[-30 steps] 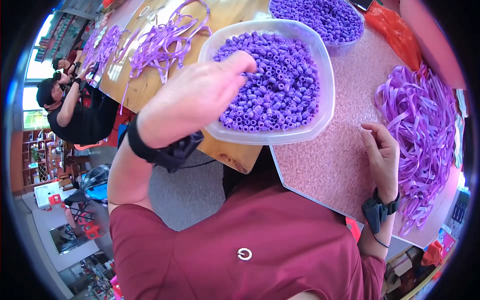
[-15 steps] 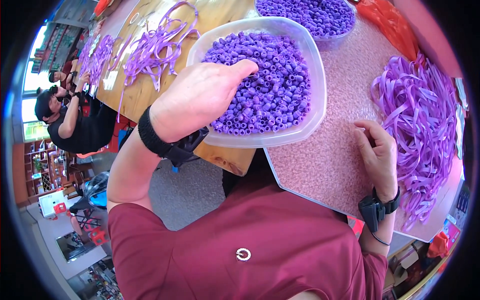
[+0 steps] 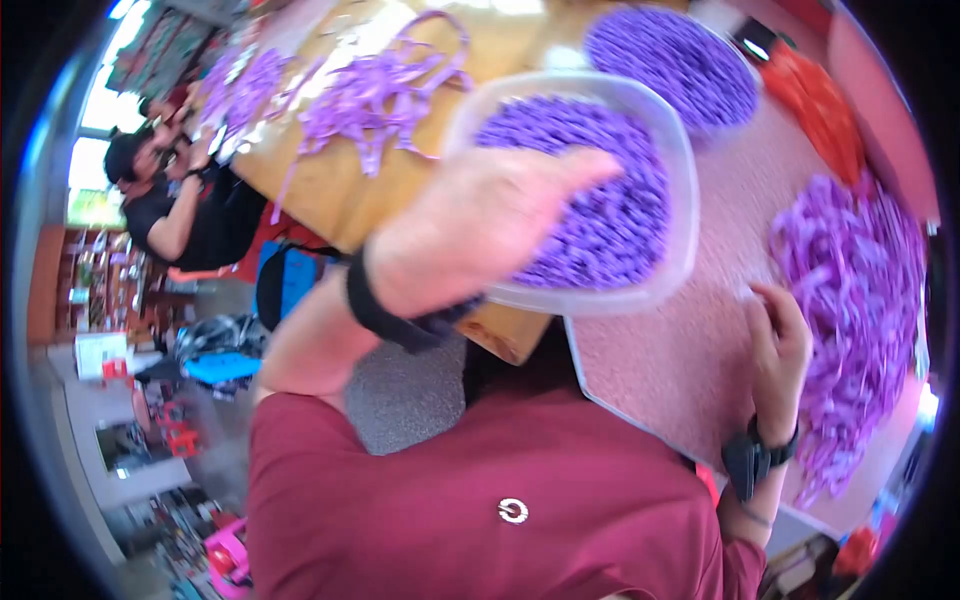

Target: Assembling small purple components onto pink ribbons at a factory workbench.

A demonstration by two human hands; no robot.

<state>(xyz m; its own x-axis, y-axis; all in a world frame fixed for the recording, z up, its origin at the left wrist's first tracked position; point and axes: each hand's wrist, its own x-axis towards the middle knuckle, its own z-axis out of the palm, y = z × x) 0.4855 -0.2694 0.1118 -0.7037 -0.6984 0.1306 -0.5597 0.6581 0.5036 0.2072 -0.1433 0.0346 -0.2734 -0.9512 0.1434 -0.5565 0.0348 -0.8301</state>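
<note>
Well apart, left hand (image 3: 485,215) hides beads (image 3: 620,225), right hand (image 3: 782,350) sits beside ribbons (image 3: 860,310); grips unclear.

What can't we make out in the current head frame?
All head view:
1. Whether the left hand holds a bead: motion blur.
2. Part of the near tub's left wall: behind that hand.
3. Whether the right hand pinches anything: fingertips blurred.
4. Single beads in the near tub: too small, smeared.

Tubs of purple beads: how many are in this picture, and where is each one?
2. The near tub is below the left hand; the far tub stands beyond it, to the right. Any behind that hand would be hidden.
</note>
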